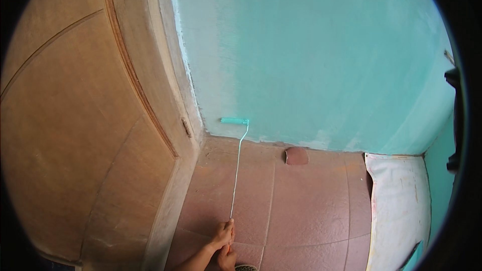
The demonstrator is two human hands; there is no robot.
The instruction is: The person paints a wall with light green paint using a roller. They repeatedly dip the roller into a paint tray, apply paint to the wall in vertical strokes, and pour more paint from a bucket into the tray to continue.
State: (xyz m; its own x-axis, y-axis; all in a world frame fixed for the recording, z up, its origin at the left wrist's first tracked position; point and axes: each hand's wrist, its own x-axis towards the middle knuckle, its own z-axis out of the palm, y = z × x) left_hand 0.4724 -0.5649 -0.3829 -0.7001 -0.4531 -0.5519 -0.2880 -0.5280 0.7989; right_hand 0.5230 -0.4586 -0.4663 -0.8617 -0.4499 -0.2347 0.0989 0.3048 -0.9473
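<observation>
A paint roller (234,121) with a teal-coated sleeve lies against the lower left part of the wall (321,65), just above the floor. Its long thin metal rod runs down toward me to an orange handle. My left hand (222,235) is closed round the upper end of that handle. Below it, my right hand (227,259) grips the lower part, its fingers partly hidden. Most of the wall is teal, while a paler strip runs down its left side beside the door frame.
A wooden door (75,135) and its frame (165,70) fill the left. On the brownish-red tiled floor (306,206) lies a small curled reddish-brown piece (296,155) near the wall. A stained white sheet (399,195) covers the floor at right, and dark objects stand at the right edge.
</observation>
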